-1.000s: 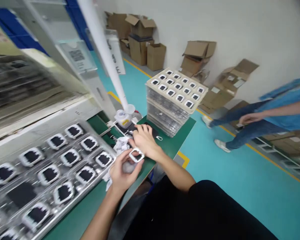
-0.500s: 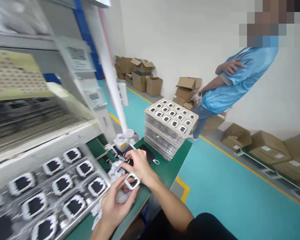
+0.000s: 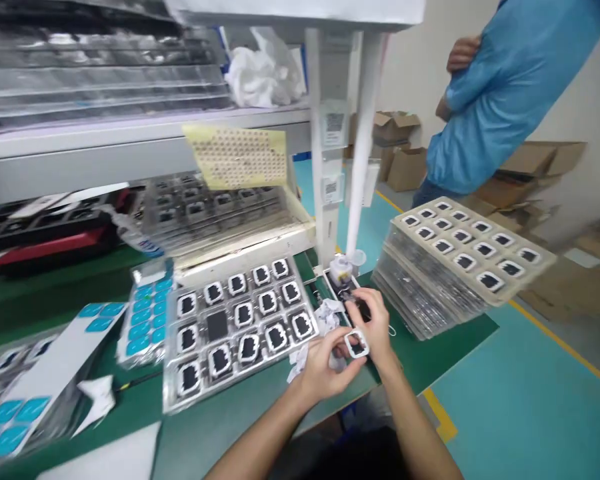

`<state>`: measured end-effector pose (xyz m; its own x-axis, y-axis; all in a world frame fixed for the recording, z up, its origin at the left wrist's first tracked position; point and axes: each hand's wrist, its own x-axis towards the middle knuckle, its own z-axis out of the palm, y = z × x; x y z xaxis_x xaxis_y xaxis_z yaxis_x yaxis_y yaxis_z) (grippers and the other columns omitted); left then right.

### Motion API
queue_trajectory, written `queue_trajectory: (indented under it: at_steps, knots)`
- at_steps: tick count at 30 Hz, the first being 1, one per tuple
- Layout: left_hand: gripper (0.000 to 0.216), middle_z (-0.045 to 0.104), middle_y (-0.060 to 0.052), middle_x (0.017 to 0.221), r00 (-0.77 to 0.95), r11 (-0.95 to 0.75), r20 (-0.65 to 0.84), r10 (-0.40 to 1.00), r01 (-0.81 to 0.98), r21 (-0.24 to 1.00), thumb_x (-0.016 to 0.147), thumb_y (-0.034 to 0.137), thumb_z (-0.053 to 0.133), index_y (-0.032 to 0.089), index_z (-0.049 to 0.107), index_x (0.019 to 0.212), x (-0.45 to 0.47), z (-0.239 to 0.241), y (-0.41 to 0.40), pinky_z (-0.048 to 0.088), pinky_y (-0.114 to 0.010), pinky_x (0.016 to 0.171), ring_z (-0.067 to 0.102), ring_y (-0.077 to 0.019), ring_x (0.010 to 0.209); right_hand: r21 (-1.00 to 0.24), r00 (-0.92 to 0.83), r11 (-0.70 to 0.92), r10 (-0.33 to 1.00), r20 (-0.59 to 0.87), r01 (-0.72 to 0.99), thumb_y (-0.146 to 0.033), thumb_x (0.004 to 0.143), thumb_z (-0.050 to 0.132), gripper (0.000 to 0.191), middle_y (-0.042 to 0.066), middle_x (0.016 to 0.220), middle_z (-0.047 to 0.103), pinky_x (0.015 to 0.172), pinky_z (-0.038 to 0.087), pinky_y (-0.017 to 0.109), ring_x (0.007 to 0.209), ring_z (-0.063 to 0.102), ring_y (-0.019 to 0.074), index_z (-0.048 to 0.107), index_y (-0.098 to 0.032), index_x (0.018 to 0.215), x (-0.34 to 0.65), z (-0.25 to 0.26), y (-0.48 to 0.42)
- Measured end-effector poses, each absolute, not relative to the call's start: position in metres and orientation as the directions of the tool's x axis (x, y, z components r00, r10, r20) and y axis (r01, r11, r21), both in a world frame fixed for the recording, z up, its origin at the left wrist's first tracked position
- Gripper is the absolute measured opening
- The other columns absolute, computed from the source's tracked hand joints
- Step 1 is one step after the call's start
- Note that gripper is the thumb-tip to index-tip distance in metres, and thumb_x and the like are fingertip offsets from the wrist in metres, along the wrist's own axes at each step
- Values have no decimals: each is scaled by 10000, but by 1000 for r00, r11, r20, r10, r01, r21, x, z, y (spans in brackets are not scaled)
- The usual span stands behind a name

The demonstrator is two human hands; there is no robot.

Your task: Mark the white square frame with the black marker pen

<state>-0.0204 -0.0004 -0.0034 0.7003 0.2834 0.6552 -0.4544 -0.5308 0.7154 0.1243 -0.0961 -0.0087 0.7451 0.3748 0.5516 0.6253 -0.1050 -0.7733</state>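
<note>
Holding a small white square frame [image 3: 357, 343] with a dark middle, both hands meet over the near edge of the green desk [image 3: 430, 360]. Head view only. Left hand [image 3: 323, 370] comes from the near side, fingers curled closed around a crumpled white wipe [image 3: 330, 312] and touching the frame's left edge. Right hand [image 3: 377, 323] pinches the frame from the far-right side, fingers closed on its rim. Frame sits between the two hands, just above the desk, right of the clear blister tray [image 3: 240, 327], which carries rows of the same white-framed parts. One tray pocket looks dark, without the white frame, though blur makes that unsure.

Stack of filled trays [image 3: 460, 260] stands right of the hands, tilted. Small bottle with funnel cap [image 3: 343, 267] is just beyond the fingers. Blue sticker sheets [image 3: 145, 313] lie left of the tray. Yellow dotted sheet [image 3: 237, 157] hangs from the shelf. A person in a blue coat [image 3: 505, 87] stands far right, arms folded.

Step looks like wiping or inspecting one frame, mid-handling. Next move likely calls for a steady rim pinch while the wipe covers the face.
</note>
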Motion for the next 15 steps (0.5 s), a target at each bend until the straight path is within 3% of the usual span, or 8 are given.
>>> queue_trajectory:
  at_steps: [3, 6, 10, 13, 15]
  knots:
    - [623, 846, -84, 1091, 696, -530, 663, 277, -465, 709, 933, 263, 852, 214, 569, 1485, -19, -5, 0, 660, -266, 631, 787, -179, 703, -852, 827, 22, 231, 513, 523, -472, 1021, 759, 316, 75, 1071, 700, 839, 599, 400, 951, 718, 243, 628, -244, 1196, 127, -12, -101]
    - [705, 847, -106, 1166, 692, -519, 655, 303, -456, 723, 918, 255, 857, 221, 551, 1552, -18, -9, 2, 698, -280, 666, 814, -194, 731, -890, 887, 184, 132, 443, 417, -463, 1017, 763, 397, 50, 1035, 709, 766, 602, 380, 837, 738, 224, 500, -281, 1252, 132, -18, -106]
    - [733, 844, -113, 1181, 699, -478, 646, 307, -474, 739, 924, 197, 850, 229, 539, 1586, -19, -10, 1, 710, -258, 683, 848, -222, 838, -880, 903, 296, 106, 417, 372, -430, 1088, 622, 205, 94, 1109, 747, 770, 618, 422, 826, 756, 233, 611, -264, 1209, 131, -16, -113]
    - [741, 830, -134, 1244, 714, -436, 624, 316, -475, 765, 948, 168, 842, 232, 524, 1614, -20, -9, 0, 712, -243, 701, 854, -223, 885, -863, 883, 314, 126, 452, 396, -388, 1079, 581, 260, 135, 1206, 768, 741, 631, 444, 915, 787, 283, 660, -266, 1294, 126, -9, -114]
    - [744, 826, -141, 1255, 713, -428, 617, 331, -470, 772, 954, 160, 835, 235, 523, 1626, -21, -7, 1, 719, -249, 722, 855, -228, 903, -852, 866, 294, 123, 484, 434, -379, 1038, 669, 336, 106, 1096, 782, 694, 621, 421, 867, 776, 282, 628, -280, 1355, 122, -5, -113]
